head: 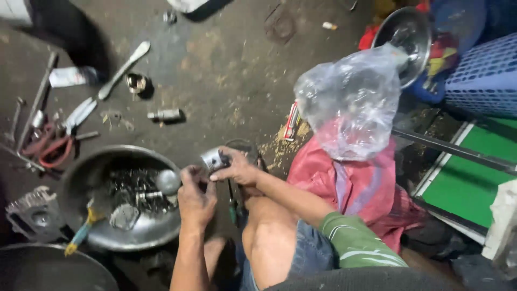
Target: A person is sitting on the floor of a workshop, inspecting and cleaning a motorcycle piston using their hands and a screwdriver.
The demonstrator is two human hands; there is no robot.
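Person's own body only: both forearms bare, no gloves, no watch, no rings visible. Left hand point(195, 202) and right hand point(237, 170) bare, fingers smudged dark with grime. Green sleeve point(358, 245) on right upper arm, short, with thin white curved stripes. Blue denim shorts point(309, 253), hem ending above knee. Knee and lower leg bare. Feet hidden in shadow.

Both hands meet over the dirty floor point(226, 70), holding a small metal cylinder point(213, 159): the right hand point(235, 168) grips it from above, the left hand point(195, 198) closes beneath it. Just left, a steel bowl point(81, 188) holds greasy parts and a brush point(83, 230). Pliers point(54, 151) and a wrench point(123, 70) lie farther off. A plastic bag point(350, 102) rests on red cloth point(355, 188).
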